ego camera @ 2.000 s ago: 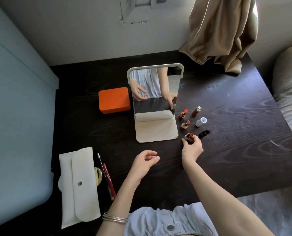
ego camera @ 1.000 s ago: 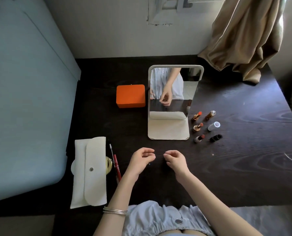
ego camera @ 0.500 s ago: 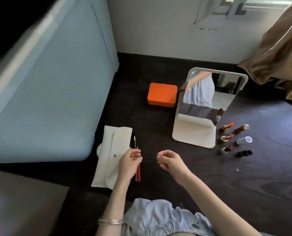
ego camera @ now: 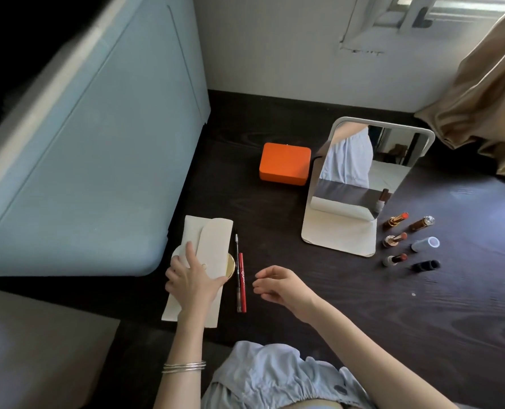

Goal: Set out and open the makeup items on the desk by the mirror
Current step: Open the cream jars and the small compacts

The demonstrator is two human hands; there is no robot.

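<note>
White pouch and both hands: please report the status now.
Left hand flat on white pouch, pouch closed. Right hand loosely curled, holding nothing. Red pencil beside the pouch, nothing blocking.

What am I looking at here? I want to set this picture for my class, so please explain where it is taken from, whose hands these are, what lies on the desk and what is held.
There is no machine here. A person wears a wide-angle camera on the head, so you look forward and down over their own arms at a dark desk.

The left hand rests on a white pouch, fingers spread, thumb at its edge. A round gold compact peeks out from under the pouch. Beside it lie two pencils, one red. The right hand hovers loosely curled and holds nothing.

Further back stands a mirror with an orange box to its left. To its right are three opened lipsticks and their three caps.
</note>
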